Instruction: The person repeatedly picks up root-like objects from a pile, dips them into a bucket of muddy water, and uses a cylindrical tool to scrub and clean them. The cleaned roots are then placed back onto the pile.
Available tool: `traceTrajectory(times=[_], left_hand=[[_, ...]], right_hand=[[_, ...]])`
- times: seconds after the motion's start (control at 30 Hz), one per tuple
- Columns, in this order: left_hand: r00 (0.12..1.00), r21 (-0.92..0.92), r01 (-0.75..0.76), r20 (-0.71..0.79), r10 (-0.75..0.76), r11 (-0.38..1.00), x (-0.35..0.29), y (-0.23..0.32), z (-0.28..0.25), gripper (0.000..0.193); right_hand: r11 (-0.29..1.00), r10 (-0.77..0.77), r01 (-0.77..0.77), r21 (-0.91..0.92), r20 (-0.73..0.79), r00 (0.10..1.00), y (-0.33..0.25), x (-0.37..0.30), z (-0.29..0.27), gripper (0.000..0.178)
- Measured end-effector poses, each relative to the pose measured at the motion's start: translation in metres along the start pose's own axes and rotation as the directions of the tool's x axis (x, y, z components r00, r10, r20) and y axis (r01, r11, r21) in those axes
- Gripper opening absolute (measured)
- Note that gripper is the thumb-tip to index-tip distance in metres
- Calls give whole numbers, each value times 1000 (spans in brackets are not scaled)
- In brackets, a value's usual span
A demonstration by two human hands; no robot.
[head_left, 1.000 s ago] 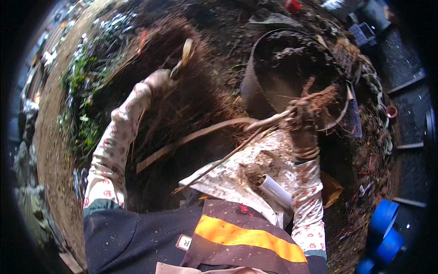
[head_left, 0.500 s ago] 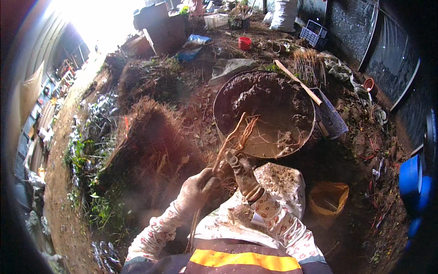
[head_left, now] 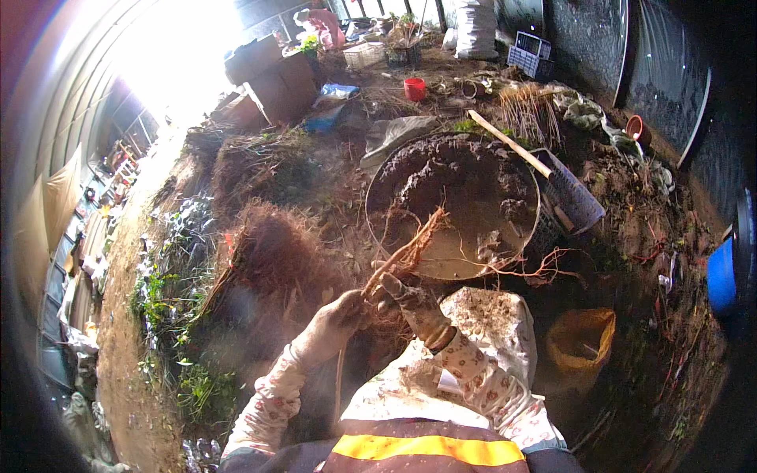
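A bundle of thin brown rooted plant stems [head_left: 418,244] is between my two gloved hands, its roots pointing away over the near rim of a wide round tub [head_left: 465,272]. My left hand [head_left: 337,319] is closed round the stems, and one long stem hangs below it. My right hand [head_left: 414,309] grips the bundle just above, fingers curled round it. Branching fine roots [head_left: 544,268] spread rightward from the bundle across the tub's rim. Wet mud and murky brown water [head_left: 461,229] fill the tub. A mud-stained white cloth [head_left: 410,382] covers my lap.
Left of the tub lies a heap of rooted plants [head_left: 272,244], with green leafy plants [head_left: 197,386] beyond. A wooden-handled shovel [head_left: 572,193] leans on the tub's right side. A yellow bag [head_left: 582,339] stands at the right. A red bucket [head_left: 414,89] and crates [head_left: 530,55] are farther back.
The stems have come closer together between my hands. Fine branching roots now stretch out to the right over the tub's rim. The view has shifted slightly.
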State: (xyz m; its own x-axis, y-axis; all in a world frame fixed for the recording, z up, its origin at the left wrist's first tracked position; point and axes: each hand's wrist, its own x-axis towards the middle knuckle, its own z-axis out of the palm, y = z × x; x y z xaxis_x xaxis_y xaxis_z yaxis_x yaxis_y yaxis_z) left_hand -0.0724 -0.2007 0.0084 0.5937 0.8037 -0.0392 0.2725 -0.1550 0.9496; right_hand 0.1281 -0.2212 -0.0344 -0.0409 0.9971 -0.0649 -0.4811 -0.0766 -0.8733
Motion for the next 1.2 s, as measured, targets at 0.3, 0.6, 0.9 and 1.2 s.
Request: traceTrajectory(times=[0.3, 0.6, 0.9, 1.2], left_hand=[[955, 542, -208, -65, 288, 814, 46, 20, 43, 29], [980, 835, -191, 195, 48, 517, 248, 8, 58, 31], [876, 932, -346, 362, -318, 107, 377, -110, 104, 27], [667, 828, -507, 554, -499, 241, 321, -32, 129, 33]], right_hand=[[924, -217, 129, -359, -217, 952, 39, 28, -61, 51], [977, -99, 22, -212, -355, 930, -4, 1, -124, 50], [973, 120, -176, -149, -324, 938, -24, -167, -119, 44], [944, 230, -320, -73, -549, 803, -37, -226, -134, 37]])
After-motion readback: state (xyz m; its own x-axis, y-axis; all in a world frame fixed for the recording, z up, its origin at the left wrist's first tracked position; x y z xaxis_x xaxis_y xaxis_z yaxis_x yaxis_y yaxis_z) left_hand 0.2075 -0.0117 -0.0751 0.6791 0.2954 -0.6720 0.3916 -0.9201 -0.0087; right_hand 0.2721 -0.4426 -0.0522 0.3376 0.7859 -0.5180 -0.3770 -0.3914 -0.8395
